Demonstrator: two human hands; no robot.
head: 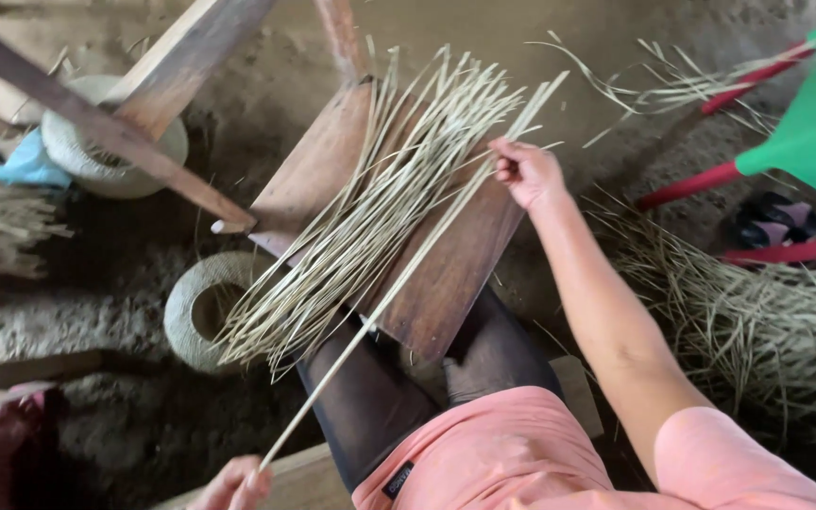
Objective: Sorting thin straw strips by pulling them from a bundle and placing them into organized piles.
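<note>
My right hand (524, 170) pinches the far part of a long pale reed strip (408, 269) that runs diagonally across a dark wooden board (446, 274) resting on my legs. My left hand (233, 486), at the bottom edge, holds the near end of the same strip. A loose bundle of several pale reed strips (370, 208) lies fanned out on the board, just left of the held strip.
A woven ring (195, 312) lies on the dirt floor left of the board, another woven ring (110, 156) under crossed wooden beams (134, 142). A pile of dry reeds (748, 321) lies on the right, beside a green stool with red legs (795, 142).
</note>
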